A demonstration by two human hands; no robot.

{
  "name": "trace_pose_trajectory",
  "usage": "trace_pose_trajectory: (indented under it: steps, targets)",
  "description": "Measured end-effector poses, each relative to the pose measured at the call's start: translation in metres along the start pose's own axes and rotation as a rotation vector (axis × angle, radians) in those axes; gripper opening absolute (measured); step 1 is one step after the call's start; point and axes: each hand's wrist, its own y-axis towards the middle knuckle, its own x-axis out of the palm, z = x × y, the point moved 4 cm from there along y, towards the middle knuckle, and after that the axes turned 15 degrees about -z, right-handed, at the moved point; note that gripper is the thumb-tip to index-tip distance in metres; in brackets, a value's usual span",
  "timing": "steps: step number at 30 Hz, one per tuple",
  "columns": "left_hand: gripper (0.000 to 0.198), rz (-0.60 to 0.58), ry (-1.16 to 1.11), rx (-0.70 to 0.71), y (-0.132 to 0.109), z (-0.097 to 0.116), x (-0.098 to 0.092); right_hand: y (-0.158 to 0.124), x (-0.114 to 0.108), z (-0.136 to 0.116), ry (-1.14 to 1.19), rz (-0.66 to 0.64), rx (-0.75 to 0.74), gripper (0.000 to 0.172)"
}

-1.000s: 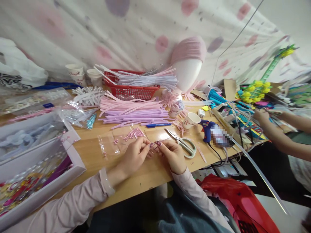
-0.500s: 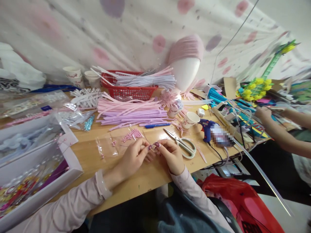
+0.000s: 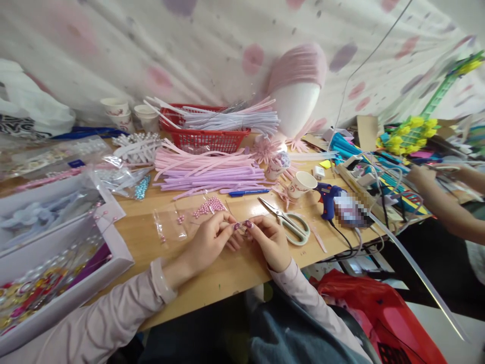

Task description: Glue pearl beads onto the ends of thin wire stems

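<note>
Left fingers (image 3: 228, 232) and right fingers (image 3: 257, 233) pinch closed — on something small (image 3: 243, 230), indistinct.

A craft workshop: pink-and-lilac fuzzy stems (image 3: 210, 172) beyond the left hand (image 3: 212, 236), pale-handled steel scissors (image 3: 282, 218) and a blue plastic glue gun (image 3: 328, 198) right of the right hand (image 3: 273, 243).

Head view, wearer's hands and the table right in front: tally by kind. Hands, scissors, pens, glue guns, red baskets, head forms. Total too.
Wearer's hands, left hand and right hand: 2
Scissors: 1
Pen: 1
Glue gun: 1
Red basket: 1
Head form: 1
Total: 7
</note>
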Motion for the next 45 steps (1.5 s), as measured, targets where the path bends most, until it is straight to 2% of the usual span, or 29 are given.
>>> trace_pose_trajectory:
  steps: [10, 16, 22, 26, 34, 39, 42, 45]
  targets:
    - [0.019, -0.040, 0.063, 0.067, 0.001, 0.004, 0.003, 0.002, -0.001, -0.001, -0.038, 0.012, -0.042, 0.042]
    - [0.025, -0.063, 0.021, 0.078, 0.005, -0.001, 0.006, 0.001, -0.006, 0.001, -0.028, 0.035, -0.074, 0.036]
    - [0.027, -0.074, 0.022, 0.087, 0.006, 0.003, 0.007, 0.001, -0.002, -0.012, -0.053, -0.031, -0.104, 0.028]
    - [0.031, -0.088, -0.016, 0.098, 0.006, 0.004, 0.007, 0.000, 0.000, -0.011, -0.052, -0.013, -0.121, 0.027]
    - [0.040, -0.141, -0.150, -0.019, 0.007, -0.005, 0.011, 0.006, -0.005, -0.009, -0.018, -0.079, -0.051, 0.032]
    - [0.038, -0.123, -0.117, -0.042, 0.006, -0.001, 0.010, 0.009, -0.005, -0.009, -0.031, -0.038, -0.028, 0.037]
    - [0.033, -0.114, -0.070, -0.042, 0.005, 0.001, 0.010, 0.009, -0.001, -0.009, -0.087, -0.063, 0.022, 0.043]
    - [0.032, -0.079, -0.042, -0.064, 0.004, 0.000, 0.008, 0.005, -0.018, -0.009, -0.187, -0.031, 0.081, 0.048]
